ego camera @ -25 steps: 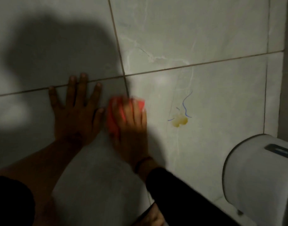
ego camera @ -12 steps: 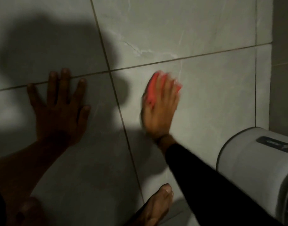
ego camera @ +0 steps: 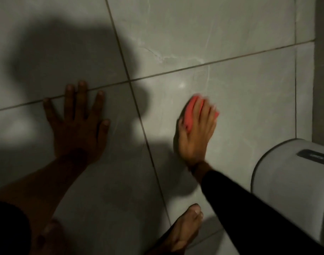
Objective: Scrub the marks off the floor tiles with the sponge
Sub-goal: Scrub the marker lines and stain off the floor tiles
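My right hand [ego camera: 196, 137] presses a red sponge [ego camera: 189, 112] flat against the grey floor tile [ego camera: 249, 100] right of the diagonal grout line. The sponge shows only past my fingers and thumb. The blue and yellow marks seen earlier lie under the hand and sponge and are hidden. My left hand [ego camera: 78, 124] rests flat on the tile to the left, fingers spread, fingertips on the horizontal grout line, holding nothing.
A white rounded appliance [ego camera: 293, 183] stands at the right edge, close to my right forearm. A bare foot [ego camera: 183, 230] rests on the tile at the bottom centre. A dark wall base [ego camera: 323, 89] runs along the right. My shadow covers the left tiles.
My right hand slid the sponge from beside my left hand rightward across the grout line onto the marks, which are now covered. My left hand stayed planted.
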